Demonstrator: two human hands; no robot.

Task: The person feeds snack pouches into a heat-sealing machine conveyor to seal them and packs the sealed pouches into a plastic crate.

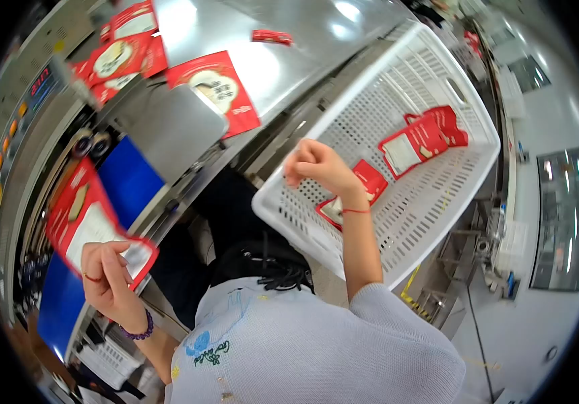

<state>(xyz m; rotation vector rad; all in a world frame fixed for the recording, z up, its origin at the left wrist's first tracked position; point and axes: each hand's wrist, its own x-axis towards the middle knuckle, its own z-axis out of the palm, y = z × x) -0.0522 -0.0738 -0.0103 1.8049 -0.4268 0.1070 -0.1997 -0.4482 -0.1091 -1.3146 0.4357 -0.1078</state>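
My left hand [106, 277] pinches the lower end of a red packaging pouch [94, 225] with a pale label panel. The pouch's far edge lies along the machine [14, 135] with a lit red display, beside a blue conveyor belt [124, 182]. My right hand [319, 166] is curled closed above the near rim of a white plastic basket [461, 74], with no object showing in its fingers. Inside the basket lie several red pouches [414, 148]; one of them [369, 180] is partly hidden by my right hand and wrist.
On the steel table [289, 74] lie a large red pouch [218, 91], a pile of red pouches [124, 57] and a small red packet [272, 37]. A metal plate [161, 124] juts out near the belt. White equipment and a window [562, 219] are at the right.
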